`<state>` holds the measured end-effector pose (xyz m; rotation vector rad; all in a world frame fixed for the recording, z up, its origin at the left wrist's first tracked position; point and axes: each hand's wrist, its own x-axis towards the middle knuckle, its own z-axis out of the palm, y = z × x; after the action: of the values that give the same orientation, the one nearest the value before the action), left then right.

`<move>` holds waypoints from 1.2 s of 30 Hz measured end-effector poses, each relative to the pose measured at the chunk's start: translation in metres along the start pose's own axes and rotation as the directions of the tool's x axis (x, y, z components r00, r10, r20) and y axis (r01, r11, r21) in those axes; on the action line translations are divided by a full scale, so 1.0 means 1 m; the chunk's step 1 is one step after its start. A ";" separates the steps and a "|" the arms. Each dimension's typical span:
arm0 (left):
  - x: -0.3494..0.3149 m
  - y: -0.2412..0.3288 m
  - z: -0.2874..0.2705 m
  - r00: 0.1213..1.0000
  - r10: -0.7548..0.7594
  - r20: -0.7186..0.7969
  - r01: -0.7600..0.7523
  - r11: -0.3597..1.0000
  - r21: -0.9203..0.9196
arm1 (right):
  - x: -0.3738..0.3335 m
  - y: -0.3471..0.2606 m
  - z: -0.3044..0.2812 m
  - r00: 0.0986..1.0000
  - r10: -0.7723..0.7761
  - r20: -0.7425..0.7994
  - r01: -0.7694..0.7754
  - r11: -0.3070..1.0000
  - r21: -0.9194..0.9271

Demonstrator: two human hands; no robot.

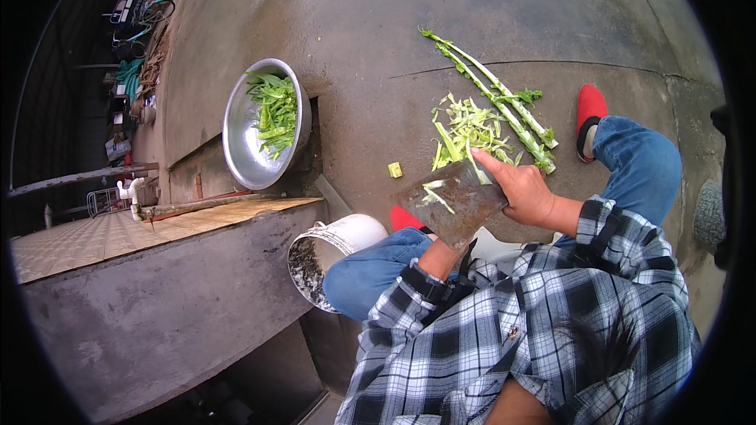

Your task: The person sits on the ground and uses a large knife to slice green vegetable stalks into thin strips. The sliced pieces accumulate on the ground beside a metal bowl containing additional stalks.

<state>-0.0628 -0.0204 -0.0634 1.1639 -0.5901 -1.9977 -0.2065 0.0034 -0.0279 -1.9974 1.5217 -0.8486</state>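
Far to my left, a bicycle point(161, 11) and a green hose point(127, 76) sit among clutter along the yard's edge, and nearer me a white tap point(131, 190) rises beside the tiled top of a low concrete wall point(173, 267). Next comes a metal basin point(242, 130) with green leaves point(276, 114) inside, then a white bucket point(356, 231), grimy within, against my left knee. A small pale green chunk point(395, 169) lies alone on the damp, stained concrete floor point(354, 39). Just right of it is the broad, dark cleaver point(457, 216), strips stuck to its blade; my left hand point(441, 255) is mostly hidden behind it, so I cannot tell what those fingers hold. My right hand point(526, 191) is at the blade's right end, index finger stretched out against a pale strip point(477, 168), the others curled; whether they grip anything I cannot tell. I judge that I am partway through paring, and that the next move calls for freeing that strip with my fingertip kept off the edge. Beyond are heaped peelings point(472, 127), then two long stalks point(504, 98) on the floor, leafy at the far tips, and my red right shoe point(589, 108).
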 end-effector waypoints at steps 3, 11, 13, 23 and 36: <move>-0.004 -0.012 -0.013 0.999 -0.023 -0.036 0.023 1.000 -0.012 | 0.002 0.003 0.003 0.999 0.011 -0.042 -0.011 1.000 -0.019; -0.013 -0.028 -0.038 0.987 -0.095 -0.127 0.092 0.995 -0.036 | 0.004 0.011 0.007 0.997 0.046 -0.061 -0.049 0.998 -0.049; -0.011 -0.024 -0.032 0.992 -0.085 -0.096 0.083 0.996 -0.024 | 0.006 0.012 0.007 0.995 0.061 -0.080 -0.064 0.997 -0.039; -0.019 0.014 0.008 0.997 -0.076 -0.018 0.077 0.992 0.096 | 0.011 0.015 0.005 0.982 0.161 -0.095 -0.162 0.987 -0.004; -0.006 0.019 -0.001 1.000 -0.019 0.006 0.018 0.988 0.153 | 0.029 0.051 -0.003 0.791 0.578 -0.202 -0.455 0.776 0.437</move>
<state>-0.0528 -0.0280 -0.0478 1.2572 -0.7505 -2.0019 -0.2371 -0.0384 -0.0566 -1.1025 1.8139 -1.1481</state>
